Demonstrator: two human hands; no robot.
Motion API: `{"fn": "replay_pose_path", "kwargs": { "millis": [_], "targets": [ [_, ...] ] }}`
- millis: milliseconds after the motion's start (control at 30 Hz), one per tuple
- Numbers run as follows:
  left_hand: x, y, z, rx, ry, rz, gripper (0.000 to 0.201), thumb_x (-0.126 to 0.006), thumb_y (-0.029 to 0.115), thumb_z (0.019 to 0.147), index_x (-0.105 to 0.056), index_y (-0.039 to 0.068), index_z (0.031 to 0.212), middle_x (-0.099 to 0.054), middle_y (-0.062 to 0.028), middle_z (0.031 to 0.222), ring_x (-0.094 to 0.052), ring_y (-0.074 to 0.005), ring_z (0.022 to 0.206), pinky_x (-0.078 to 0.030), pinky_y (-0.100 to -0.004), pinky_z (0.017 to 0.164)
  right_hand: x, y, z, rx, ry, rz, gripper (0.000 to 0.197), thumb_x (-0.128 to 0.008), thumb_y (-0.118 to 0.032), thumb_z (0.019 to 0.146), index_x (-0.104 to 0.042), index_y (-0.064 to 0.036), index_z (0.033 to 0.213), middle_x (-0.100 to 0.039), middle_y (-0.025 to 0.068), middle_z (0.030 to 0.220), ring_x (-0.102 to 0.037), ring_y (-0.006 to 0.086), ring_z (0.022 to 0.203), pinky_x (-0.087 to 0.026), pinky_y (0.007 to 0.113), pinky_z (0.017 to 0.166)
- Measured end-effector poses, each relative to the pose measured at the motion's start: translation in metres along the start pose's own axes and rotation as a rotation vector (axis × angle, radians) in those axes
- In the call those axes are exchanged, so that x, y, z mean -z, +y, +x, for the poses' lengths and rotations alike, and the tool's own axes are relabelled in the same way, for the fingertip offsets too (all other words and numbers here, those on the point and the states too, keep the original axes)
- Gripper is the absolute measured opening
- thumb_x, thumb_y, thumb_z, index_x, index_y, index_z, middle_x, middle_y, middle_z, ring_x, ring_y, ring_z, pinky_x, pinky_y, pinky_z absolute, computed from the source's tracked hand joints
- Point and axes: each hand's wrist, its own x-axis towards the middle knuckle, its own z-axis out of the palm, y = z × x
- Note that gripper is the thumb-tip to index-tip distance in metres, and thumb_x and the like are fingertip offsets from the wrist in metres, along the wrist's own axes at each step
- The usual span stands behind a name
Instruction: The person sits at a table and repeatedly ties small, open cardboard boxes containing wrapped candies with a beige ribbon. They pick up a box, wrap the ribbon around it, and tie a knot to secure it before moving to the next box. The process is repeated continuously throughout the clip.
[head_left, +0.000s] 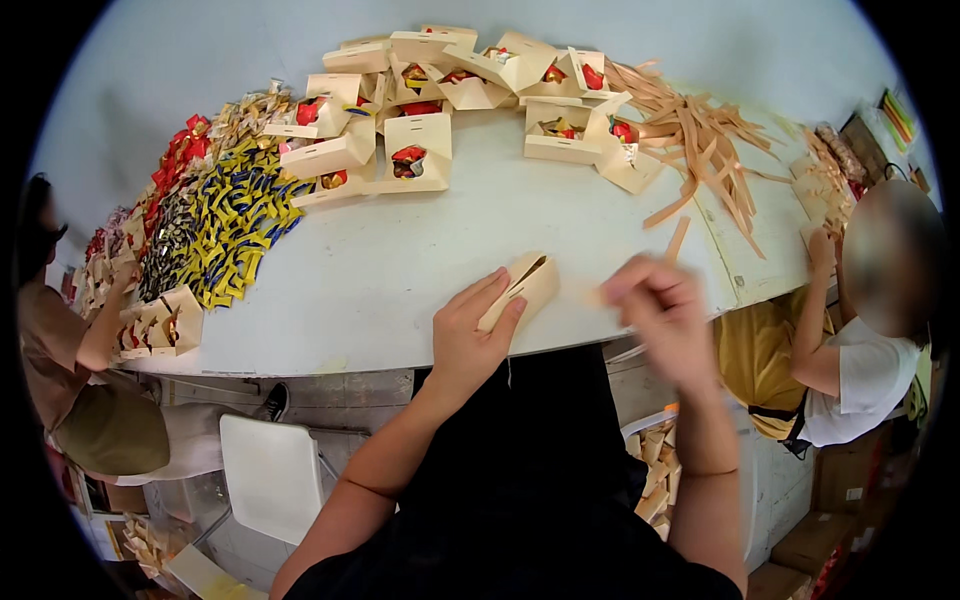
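My left hand (472,325) grips a small closed cream cardboard box (528,290) near the table's front edge. Its fingers lie along one side, and a dark slot shows along the top of the box. To the right of it, my right hand (662,310) is raised and blurred by motion, thumb and fingers pinched together. A tan ribbon strip (678,238) sticks out behind that hand and seems held in it. A pale tip at the fingertips is too smeared to make out clearly.
Open boxes (418,150) with wrapped sweets line the table's back. Yellow-and-blue sweets (235,215) lie in heaps at left, loose tan strips (715,165) at right. Two people sit or stand at either side. A white chair (270,475) and a container of boxes (655,470) are below.
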Motion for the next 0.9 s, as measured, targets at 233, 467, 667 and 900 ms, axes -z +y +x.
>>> {"fn": "replay_pose_path", "kwargs": {
  "millis": [233,467,667,900],
  "targets": [
    [0.005,0.003,0.004,0.045,-0.063,0.020,0.033,-0.080,0.012,0.099,-0.072,-0.005,0.126,-0.076,-0.0242,0.133,-0.079,-0.0309,0.114,-0.060,-0.0379,0.099,-0.073,0.116,0.000,-0.096,0.226,0.322,0.018,-0.075,-0.014,0.105,-0.074,-0.0013,0.092,-0.066,-0.0036,0.078,-0.055,0.0021,0.067,-0.045,0.022,0.060],
    [0.004,0.003,0.000,0.099,-0.114,-0.028,0.023,-0.075,0.014,0.104,-0.063,-0.003,0.113,-0.074,-0.0267,0.138,-0.079,-0.0266,0.109,-0.062,-0.0360,0.091,-0.074,0.123,0.001,-0.110,0.265,0.253,0.020,-0.075,-0.013,0.104,-0.073,-0.0006,0.089,-0.058,-0.0073,0.071,-0.046,0.0010,0.065,-0.035,0.022,0.058],
    [0.002,0.006,-0.001,0.061,-0.107,0.019,0.024,-0.076,0.014,0.104,-0.063,-0.003,0.115,-0.073,-0.0272,0.139,-0.080,-0.0302,0.109,-0.063,-0.0370,0.089,-0.075,0.125,0.002,-0.114,0.249,0.212,0.020,-0.075,-0.014,0.105,-0.074,-0.0002,0.091,-0.068,-0.0030,0.079,-0.057,0.0027,0.067,-0.046,0.021,0.059],
    [0.000,0.002,-0.001,0.091,-0.084,0.022,0.025,-0.078,0.011,0.102,-0.063,-0.003,0.116,-0.073,-0.0282,0.139,-0.081,-0.0294,0.110,-0.063,-0.0354,0.088,-0.088,0.115,0.007,-0.071,0.309,0.102,0.020,-0.075,-0.013,0.103,-0.073,0.0024,0.089,-0.059,-0.0053,0.072,-0.047,0.0023,0.067,-0.037,0.023,0.059]
  ]
}}
